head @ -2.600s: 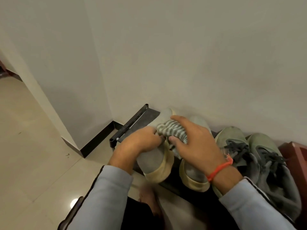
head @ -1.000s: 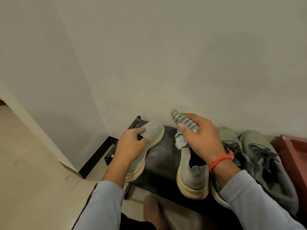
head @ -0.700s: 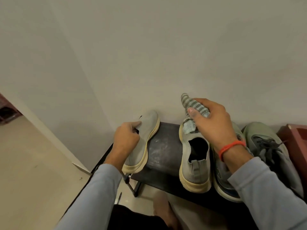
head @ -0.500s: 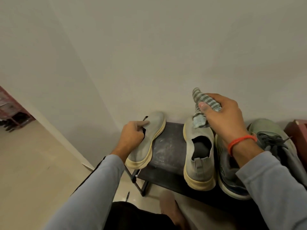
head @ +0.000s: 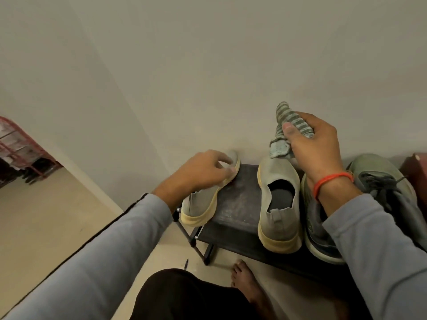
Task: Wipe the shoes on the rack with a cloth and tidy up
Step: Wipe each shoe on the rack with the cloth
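Resting on the dark rack [head: 235, 204], the two grey slip-on shoes with cream soles sit well apart, a dusty bare strip of shelf between them. The left grey shoe [head: 201, 204] lies at the rack's left end, angled, its heel hanging a little past the near edge; the right grey shoe [head: 277, 204] stands straight, toe to the far wall, opening up. The left hand [head: 203, 172] lies over the toe of the left shoe with fingers loosely bent and blurred — touching it, but whether it grips or merely steadies I cannot tell. The right hand [head: 316, 148] is closed around a bunched striped cloth [head: 286, 125], thumb pressing it, a loose end dangling onto the toe of the right grey shoe. My guess is the cloth is bunched to give a firm pad, held just above the toe for wiping. Just beside that shoe on the right sit green lace-up sneakers [head: 379, 181], partly hidden by the forearm with its orange wristband [head: 332, 181]; these probably wait their turn. Farther right a reddish-brown object [head: 416, 167] shows only an edge. A bare foot [head: 245, 280] stands on the pale floor near the rack, and a red shelf [head: 20, 148] shows through the doorway at far left.
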